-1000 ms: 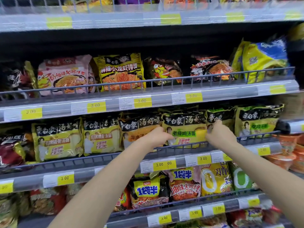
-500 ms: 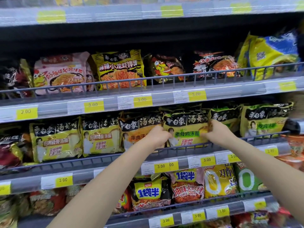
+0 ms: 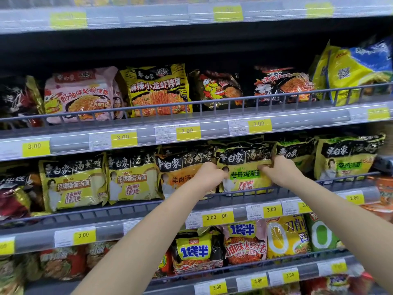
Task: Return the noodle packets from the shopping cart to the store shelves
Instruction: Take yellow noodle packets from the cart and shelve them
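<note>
A yellow and black noodle packet with a green label (image 3: 244, 167) stands upright on the middle shelf (image 3: 131, 207), behind the wire rail. My left hand (image 3: 209, 174) grips its left edge. My right hand (image 3: 278, 170) grips its right edge near the top. Matching yellow packets stand on both sides: an orange-labelled one (image 3: 180, 167) to the left and a green-labelled one (image 3: 294, 154) to the right. The shopping cart is out of view.
The upper shelf (image 3: 212, 128) holds pink, yellow and black noodle packets behind a rail. The lower shelf (image 3: 244, 271) holds more packets. Orange cup noodles (image 3: 382, 192) sit at the right edge. Yellow price tags line every shelf front.
Both hands have closed in on the sides of the green-labelled packet and pressed it back between its neighbours. The view has shifted slightly left and closer.
</note>
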A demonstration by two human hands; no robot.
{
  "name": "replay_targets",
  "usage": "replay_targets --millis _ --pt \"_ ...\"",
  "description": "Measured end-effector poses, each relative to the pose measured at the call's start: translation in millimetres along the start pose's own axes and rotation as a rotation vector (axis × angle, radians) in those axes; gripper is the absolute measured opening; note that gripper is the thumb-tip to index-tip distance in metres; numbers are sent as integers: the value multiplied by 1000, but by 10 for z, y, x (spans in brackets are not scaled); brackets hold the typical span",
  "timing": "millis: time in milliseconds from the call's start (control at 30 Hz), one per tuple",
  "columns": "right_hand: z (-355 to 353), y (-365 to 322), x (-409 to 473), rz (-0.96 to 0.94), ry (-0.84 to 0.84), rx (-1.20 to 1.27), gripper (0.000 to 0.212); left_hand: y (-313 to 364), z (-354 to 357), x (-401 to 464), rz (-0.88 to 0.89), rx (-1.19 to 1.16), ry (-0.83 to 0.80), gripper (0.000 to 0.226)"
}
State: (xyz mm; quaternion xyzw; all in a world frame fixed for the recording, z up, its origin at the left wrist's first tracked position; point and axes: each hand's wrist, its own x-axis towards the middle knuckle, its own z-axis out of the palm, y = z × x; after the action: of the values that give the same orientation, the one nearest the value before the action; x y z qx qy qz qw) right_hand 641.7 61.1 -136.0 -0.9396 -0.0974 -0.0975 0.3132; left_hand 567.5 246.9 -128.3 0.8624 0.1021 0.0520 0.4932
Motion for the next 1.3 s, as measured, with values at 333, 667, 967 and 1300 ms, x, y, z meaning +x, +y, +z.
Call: replay_targets --millis 333,667,967,1300 --pt "5 -341 -338 111 204 -306 28 -79 -361 -177 116 -72 59 31" --pt "350 -1042 -929 -56 223 -276 32 -587 -1157 -895 181 -34 -113 21" --pt "1186 -1561 -1858 -219 166 -90 25 -1698 -1608 -1333 64 42 -341 19" --pt "2851 -1203 -2165 -293 83 -250 34 -3249 -1399 -843 118 451 222 19"
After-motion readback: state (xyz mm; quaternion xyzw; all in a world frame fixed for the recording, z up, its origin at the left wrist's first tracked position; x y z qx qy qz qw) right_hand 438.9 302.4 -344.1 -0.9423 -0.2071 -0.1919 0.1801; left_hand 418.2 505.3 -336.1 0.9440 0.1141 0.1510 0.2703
